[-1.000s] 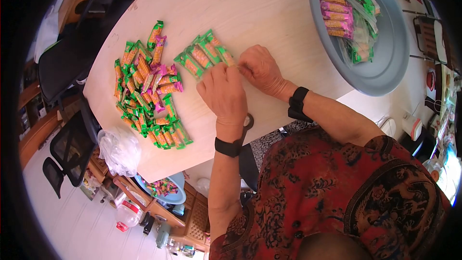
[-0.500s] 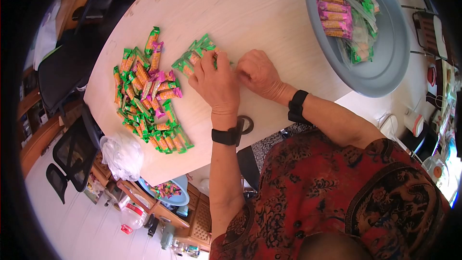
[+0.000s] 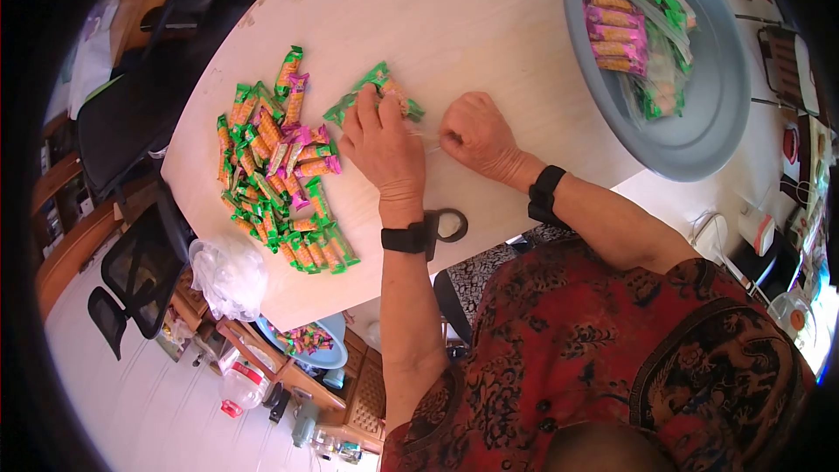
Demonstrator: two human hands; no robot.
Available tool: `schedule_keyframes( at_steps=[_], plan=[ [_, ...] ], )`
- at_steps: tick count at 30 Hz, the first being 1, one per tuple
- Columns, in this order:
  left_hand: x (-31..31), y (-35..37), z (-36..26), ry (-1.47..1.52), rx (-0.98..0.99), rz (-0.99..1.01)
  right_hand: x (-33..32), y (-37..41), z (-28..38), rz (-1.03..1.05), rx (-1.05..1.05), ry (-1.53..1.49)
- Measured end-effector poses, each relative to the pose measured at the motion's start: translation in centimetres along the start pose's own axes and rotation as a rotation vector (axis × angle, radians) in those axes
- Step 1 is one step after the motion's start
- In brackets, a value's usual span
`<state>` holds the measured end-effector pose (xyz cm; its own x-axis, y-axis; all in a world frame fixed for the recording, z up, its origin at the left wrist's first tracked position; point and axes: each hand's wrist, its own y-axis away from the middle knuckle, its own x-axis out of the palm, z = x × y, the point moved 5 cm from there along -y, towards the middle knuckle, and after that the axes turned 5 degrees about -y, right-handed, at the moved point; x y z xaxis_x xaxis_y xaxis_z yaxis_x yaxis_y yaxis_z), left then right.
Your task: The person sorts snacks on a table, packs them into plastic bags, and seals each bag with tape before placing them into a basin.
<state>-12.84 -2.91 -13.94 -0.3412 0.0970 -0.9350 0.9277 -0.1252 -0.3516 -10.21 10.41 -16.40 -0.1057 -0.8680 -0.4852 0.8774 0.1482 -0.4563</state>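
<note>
Bent over a bundle of green-ended snack packets, my left hand grips its near side, hiding part of it. Just to the right, my right hand is closed in a fist close to the tabletop. Faint clear plastic shows between the two hands; the right fingertips are hidden, so what they pinch cannot be made out. On the left of the table lies a loose pile of green and pink corn-patterned packets, with several side by side at its near end.
A blue-grey basin at the upper right holds bagged packets. A dark tape roll lies by my left wrist. A white plastic bag hangs at the table's edge, above a light-blue basin. Black chairs stand left.
My hands are farther apart, the right slightly farther right, the left shifted a little left over the bundle. Thin clear plastic now shows between them. The whole view has shifted slightly.
</note>
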Motion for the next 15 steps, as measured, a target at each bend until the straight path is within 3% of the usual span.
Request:
schedule_keyframes(
  at_steps=[9,11,15],
  plan=[
    [0.5,1.6,0.0,-0.049,0.089,0.080,0.1,0.0,0.0,0.013,0.018,0.005],
    [0.7,2.0,-0.3,-0.142,0.194,0.098,0.2,0.1,0.0,0.010,0.015,0.013],
    [0.1,1.9,0.3,-0.056,0.196,0.139,0.1,0.1,0.1,0.031,0.040,0.029]
  ],
)
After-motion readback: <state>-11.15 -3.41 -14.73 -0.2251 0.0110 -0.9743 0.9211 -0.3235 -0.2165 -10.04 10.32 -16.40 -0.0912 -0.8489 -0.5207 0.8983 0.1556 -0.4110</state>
